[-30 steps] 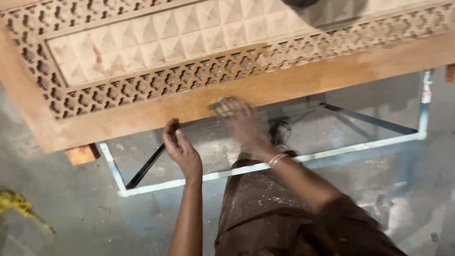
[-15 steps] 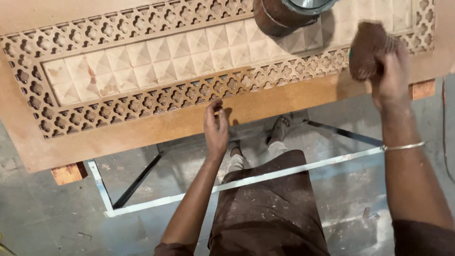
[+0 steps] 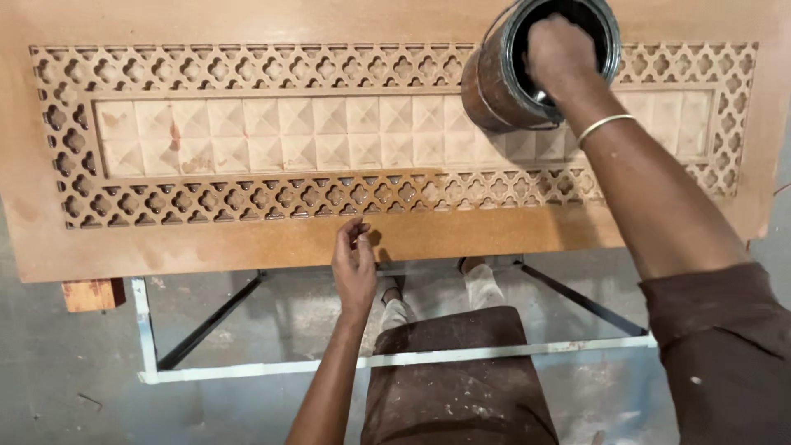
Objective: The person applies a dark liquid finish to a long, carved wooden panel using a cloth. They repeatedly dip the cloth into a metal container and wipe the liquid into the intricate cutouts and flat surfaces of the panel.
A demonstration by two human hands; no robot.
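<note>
Carved wooden panel (image 3: 247, 247) lies flat across a white metal stand (image 3: 395, 360), long edge toward me. It has a centre band of small raised pyramid squares (image 3: 313, 136), paler than the rest, framed by pierced lattice fretwork (image 3: 247, 202) and a plain outer border.

Tin can (image 3: 515, 74): round, rust-brown outside, dark inside, thin wire handle. It stands on the panel at the right end of the pyramid band, overlapping the upper lattice strip. It appears tilted slightly toward the left in this view.

My right hand (image 3: 560, 53): reached forward over the panel, fingers down inside the mouth of the can, curled together. The fingertips are hidden in the dark interior, so I cannot tell whether they grip anything. A thin metal bangle (image 3: 606, 126) sits on that wrist; brown sleeve (image 3: 725, 346) at the forearm.

My left hand (image 3: 354, 264): well apart from the can, down at the near plain border of the panel, roughly at mid-length. Fingers bent, tips drawn close together and touching the wood just below the lower lattice strip. Holds nothing that I can see; thumb and forefinger nearly meet.

Below the panel edge: my brown, paint-flecked garment (image 3: 453, 379), grey concrete floor (image 3: 66, 379), and a small wooden block (image 3: 92, 294) under the left near corner of the panel.
</note>
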